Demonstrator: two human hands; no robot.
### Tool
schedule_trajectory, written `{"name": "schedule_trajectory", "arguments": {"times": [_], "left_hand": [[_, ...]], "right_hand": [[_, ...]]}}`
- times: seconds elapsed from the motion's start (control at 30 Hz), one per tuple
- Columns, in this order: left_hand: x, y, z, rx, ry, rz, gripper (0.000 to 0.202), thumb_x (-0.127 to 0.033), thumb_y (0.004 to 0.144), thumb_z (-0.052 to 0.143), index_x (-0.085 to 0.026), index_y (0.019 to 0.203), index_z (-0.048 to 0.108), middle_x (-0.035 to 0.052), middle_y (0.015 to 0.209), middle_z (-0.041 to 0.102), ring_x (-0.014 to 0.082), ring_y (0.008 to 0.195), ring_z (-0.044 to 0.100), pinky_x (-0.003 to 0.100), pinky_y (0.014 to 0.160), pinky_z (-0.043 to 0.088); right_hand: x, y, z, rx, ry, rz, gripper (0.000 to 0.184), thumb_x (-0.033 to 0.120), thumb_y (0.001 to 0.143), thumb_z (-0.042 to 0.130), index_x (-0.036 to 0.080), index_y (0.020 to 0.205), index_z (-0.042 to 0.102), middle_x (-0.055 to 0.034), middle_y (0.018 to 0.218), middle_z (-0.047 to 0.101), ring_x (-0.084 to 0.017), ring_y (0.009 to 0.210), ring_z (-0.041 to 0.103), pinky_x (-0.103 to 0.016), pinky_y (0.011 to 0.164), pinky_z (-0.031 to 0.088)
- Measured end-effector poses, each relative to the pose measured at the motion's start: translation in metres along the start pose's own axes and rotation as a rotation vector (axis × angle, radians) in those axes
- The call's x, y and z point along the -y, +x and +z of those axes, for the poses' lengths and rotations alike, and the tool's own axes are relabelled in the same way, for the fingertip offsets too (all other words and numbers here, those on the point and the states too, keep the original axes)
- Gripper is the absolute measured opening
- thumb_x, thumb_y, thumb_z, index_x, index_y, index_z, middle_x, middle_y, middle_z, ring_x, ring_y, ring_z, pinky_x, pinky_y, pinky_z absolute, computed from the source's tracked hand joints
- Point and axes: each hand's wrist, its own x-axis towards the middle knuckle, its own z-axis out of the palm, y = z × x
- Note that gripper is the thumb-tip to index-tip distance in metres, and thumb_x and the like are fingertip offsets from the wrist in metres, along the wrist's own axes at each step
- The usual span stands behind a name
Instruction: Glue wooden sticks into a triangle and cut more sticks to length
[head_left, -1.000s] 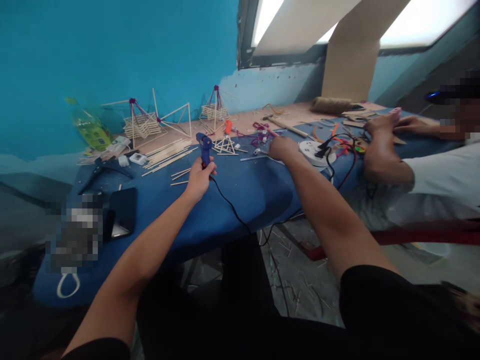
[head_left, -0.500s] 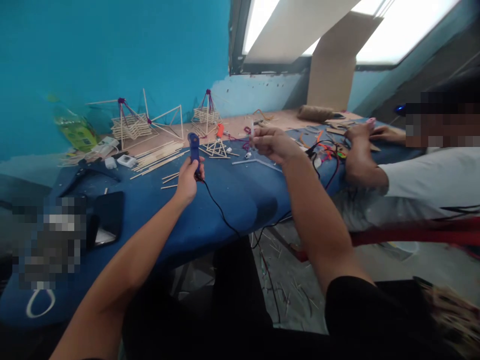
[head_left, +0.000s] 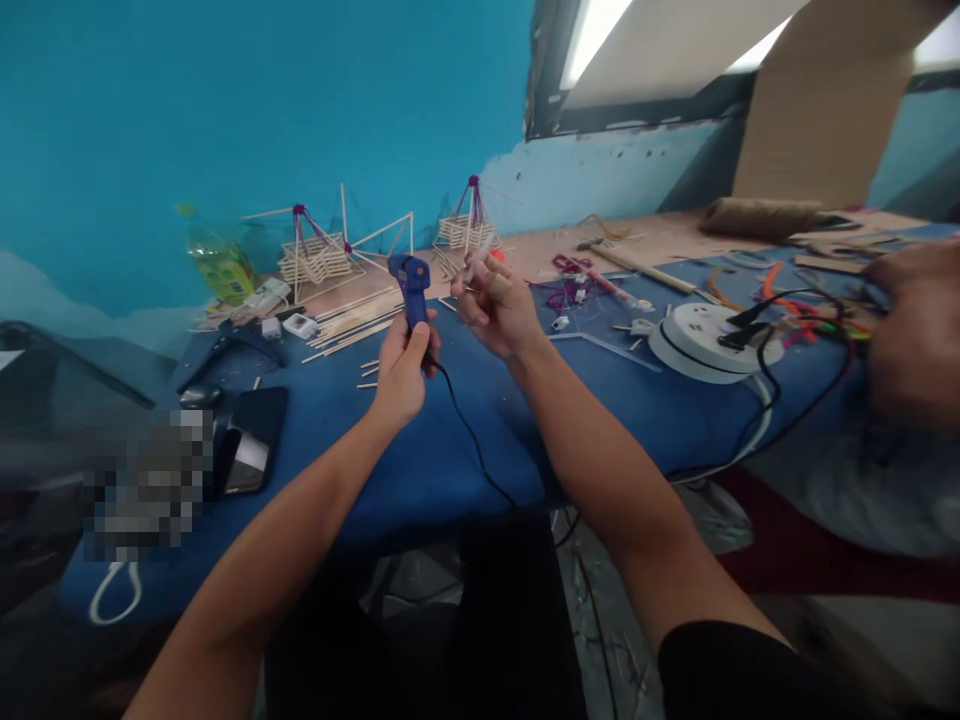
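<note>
Your left hand (head_left: 403, 365) is closed in a fist round the handle of a blue glue gun (head_left: 411, 285). It holds the gun upright above the near middle of the blue surface (head_left: 480, 440), and the black cord (head_left: 469, 430) trails down over the near edge. Your right hand (head_left: 499, 305) is just to the right of it, with the fingers pinched on a thin pale stick (head_left: 478, 257). The stick's long axis slants up and away to the right, and its lower end is nearest the head of the gun, close but not touching. The gun is dark blue with a stubby body; which way its nozzle faces is hard to tell. Loose wooden sticks (head_left: 352, 318) lie far left of your hands, and a round white socket reel (head_left: 709, 340) lies to the right. Another person's hand (head_left: 911, 330) is at the right edge.
</note>
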Motion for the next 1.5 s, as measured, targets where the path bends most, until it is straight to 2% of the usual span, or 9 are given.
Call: {"name": "schedule_trajectory", "arguments": {"times": [0.27,0.5,0.7,0.87,1.03,1.17,1.3,1.43,1.5], "left_hand": [[0.003,0.004,-0.002,-0.029,0.092,0.022,0.021,-0.042,0.11,0.061,-0.024,0.119,0.065,-0.0004,0.085,0.063,0.0111,0.059,0.051,0.022,0.047,0.042],[0.003,0.006,-0.004,-0.041,0.143,-0.029,0.015,-0.036,0.112,0.057,-0.024,0.119,0.064,-0.0004,0.087,0.066,0.0099,0.058,0.051,0.019,0.047,0.043],[0.003,0.005,-0.001,-0.075,0.133,-0.054,0.011,-0.027,0.11,0.056,-0.023,0.117,0.064,-0.0007,0.085,0.065,0.0101,0.058,0.052,0.019,0.046,0.042],[0.002,0.004,0.0,-0.077,0.159,-0.073,0.013,-0.029,0.111,0.057,-0.023,0.12,0.065,-0.001,0.086,0.066,0.0098,0.058,0.051,0.019,0.047,0.041],[0.0,0.003,0.001,-0.08,0.154,-0.086,0.013,-0.026,0.112,0.056,-0.022,0.122,0.064,-0.0021,0.085,0.064,0.0093,0.055,0.05,0.02,0.048,0.04],[0.001,0.003,0.0,-0.094,0.189,-0.068,0.014,-0.025,0.111,0.055,-0.022,0.122,0.063,-0.0013,0.086,0.065,0.0095,0.056,0.051,0.022,0.049,0.039],[0.008,0.002,-0.005,-0.068,0.274,-0.017,0.016,-0.031,0.111,0.055,-0.024,0.123,0.062,-0.0004,0.089,0.067,0.0111,0.058,0.052,0.024,0.053,0.041],[0.014,0.002,-0.01,-0.086,0.483,0.112,0.016,-0.04,0.108,0.059,-0.024,0.108,0.06,0.0006,0.085,0.065,0.0162,0.069,0.057,0.029,0.066,0.044],[0.015,0.001,-0.012,-0.094,0.56,0.172,0.021,-0.046,0.107,0.059,-0.025,0.104,0.059,0.0005,0.084,0.063,0.0185,0.073,0.058,0.032,0.071,0.043]], "right_hand": [[0.001,-0.011,-0.015,0.038,-0.026,-0.038,0.048,0.06,0.09,0.089,0.025,0.105,0.059,0.0078,0.076,0.064,-0.005,0.049,0.038,-0.022,0.047,0.032],[-0.003,-0.008,-0.023,0.034,-0.028,-0.12,0.057,0.06,0.077,0.099,0.025,0.106,0.065,0.0085,0.073,0.064,-0.005,0.05,0.043,-0.02,0.047,0.035],[-0.006,-0.007,-0.022,0.022,-0.003,-0.114,0.063,0.061,0.07,0.102,0.026,0.11,0.068,0.0086,0.073,0.066,-0.005,0.051,0.046,-0.02,0.046,0.035],[-0.003,-0.007,-0.022,-0.001,0.007,-0.1,0.058,0.057,0.068,0.104,0.025,0.103,0.07,0.0074,0.072,0.065,-0.005,0.053,0.048,-0.018,0.047,0.034],[0.001,-0.008,-0.023,-0.024,0.039,-0.202,0.039,0.038,0.068,0.101,0.023,0.087,0.07,0.0056,0.072,0.061,-0.005,0.056,0.048,-0.019,0.048,0.037],[0.002,-0.008,-0.026,-0.017,0.093,-0.283,0.035,0.029,0.069,0.098,0.024,0.084,0.066,0.0047,0.079,0.061,-0.007,0.065,0.057,-0.02,0.059,0.051],[0.003,-0.01,-0.027,-0.006,0.095,-0.242,0.044,0.035,0.069,0.096,0.026,0.086,0.057,0.0038,0.086,0.059,-0.014,0.085,0.072,-0.028,0.076,0.064],[0.005,-0.012,-0.022,0.0,0.057,-0.198,0.046,0.032,0.064,0.094,0.028,0.093,0.058,0.0056,0.081,0.055,-0.011,0.064,0.058,-0.028,0.063,0.056],[0.006,-0.014,-0.017,0.006,0.014,-0.22,0.046,0.031,0.064,0.093,0.029,0.095,0.058,0.0052,0.08,0.056,-0.011,0.062,0.052,-0.029,0.061,0.053]]}}
